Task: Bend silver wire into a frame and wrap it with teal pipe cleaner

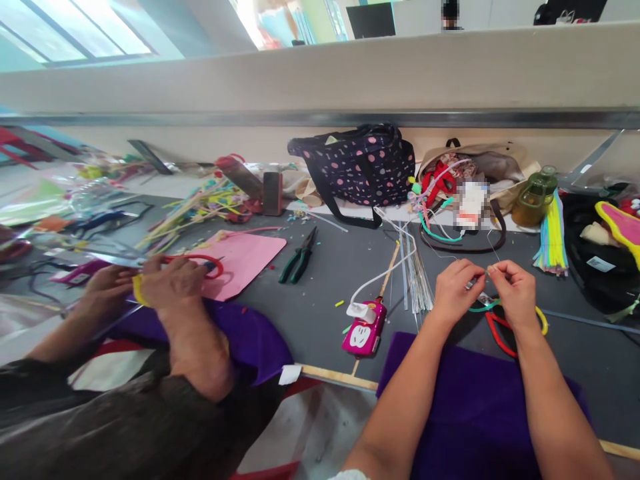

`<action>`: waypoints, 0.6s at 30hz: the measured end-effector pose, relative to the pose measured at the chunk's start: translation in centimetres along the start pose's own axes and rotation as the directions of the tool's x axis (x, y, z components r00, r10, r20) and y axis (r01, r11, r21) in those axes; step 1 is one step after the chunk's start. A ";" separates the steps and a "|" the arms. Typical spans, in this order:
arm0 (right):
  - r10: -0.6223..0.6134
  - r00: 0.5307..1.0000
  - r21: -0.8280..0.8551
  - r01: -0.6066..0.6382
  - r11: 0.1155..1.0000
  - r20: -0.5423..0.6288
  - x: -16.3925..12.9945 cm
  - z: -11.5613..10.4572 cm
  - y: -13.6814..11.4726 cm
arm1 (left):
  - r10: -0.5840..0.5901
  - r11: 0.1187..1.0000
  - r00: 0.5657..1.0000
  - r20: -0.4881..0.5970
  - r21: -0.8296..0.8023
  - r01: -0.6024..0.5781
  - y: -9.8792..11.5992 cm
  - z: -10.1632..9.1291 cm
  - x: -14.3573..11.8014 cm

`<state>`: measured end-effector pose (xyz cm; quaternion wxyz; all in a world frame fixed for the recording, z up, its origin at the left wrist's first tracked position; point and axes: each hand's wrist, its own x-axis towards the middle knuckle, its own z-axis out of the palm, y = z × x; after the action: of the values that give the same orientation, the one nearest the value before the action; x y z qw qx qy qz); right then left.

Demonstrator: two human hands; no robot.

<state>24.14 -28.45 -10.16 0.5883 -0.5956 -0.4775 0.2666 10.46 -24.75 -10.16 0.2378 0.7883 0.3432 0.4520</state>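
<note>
My left hand [460,288] and my right hand [514,290] are close together above the dark table, fingertips pinched and almost meeting. Between them is a thin wire, with a speck of green at the fingertips; its loose ends seem to rise behind the hands. Scissors [504,337] with red and yellow handles lie on the table beneath my right hand, partly hidden by it. A green strip [481,309] shows below the fingers. Under my forearms a purple cloth [475,407] covers the table's front edge.
Left, a co-worker's hands [173,283] hold red-handled scissors and something yellow. Pliers [300,257], a pink power strip [365,330] with a white plug, and a bundle of silvery wires [415,277] lie between us. Behind stand a patterned bag [360,163] and a green bottle [535,197].
</note>
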 end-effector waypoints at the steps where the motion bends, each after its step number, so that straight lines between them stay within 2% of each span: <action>1: 0.005 1.000 0.005 -0.005 1.000 -0.004 0.0 0.1 0.0 | 0.009 0.999 1.000 -0.002 0.031 -0.008 0.0 0.1 -0.1; 8: 0.059 0.998 0.109 -0.059 0.992 0.002 -0.3 0.9 0.3 | 0.040 0.973 0.998 -0.043 0.231 -0.029 0.2 0.4 -0.3; 12: 0.009 0.999 0.097 -0.004 0.995 -0.051 -0.2 1.0 0.4 | 0.015 0.982 0.999 -0.052 0.187 -0.005 0.3 0.5 -0.2; 18: -0.093 0.994 -0.081 0.089 0.993 -0.052 -0.2 0.5 -0.3 | -0.061 0.992 0.997 -0.044 0.105 0.065 0.0 0.6 0.0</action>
<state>23.52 -28.40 -9.95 0.5890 -0.6032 -0.4977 0.2037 10.98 -24.84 -10.46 0.2027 0.7793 0.3963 0.4410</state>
